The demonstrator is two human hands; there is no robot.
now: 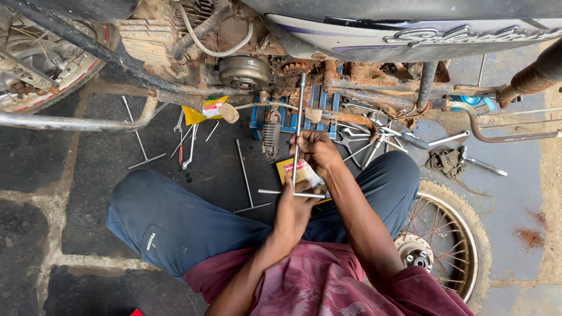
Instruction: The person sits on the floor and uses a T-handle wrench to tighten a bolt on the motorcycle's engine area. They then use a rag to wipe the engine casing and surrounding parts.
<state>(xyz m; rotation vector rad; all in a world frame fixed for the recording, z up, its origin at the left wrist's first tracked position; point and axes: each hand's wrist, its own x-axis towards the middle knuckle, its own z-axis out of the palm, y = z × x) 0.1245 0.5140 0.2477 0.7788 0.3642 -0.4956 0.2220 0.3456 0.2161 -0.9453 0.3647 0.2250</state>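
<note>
My right hand [316, 149] closes around the shaft of the long T-wrench [299, 117], keeping it lined up on the rusty motorcycle underside [304, 67]. My left hand [295, 202] clamps its crossbar for leverage.

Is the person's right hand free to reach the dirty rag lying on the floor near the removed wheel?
Probably not at once: the right hand is closed around the shaft of the T-handle wrench. The rag lies open on the floor, nothing covering it, so only that grip stands in the way.
</note>
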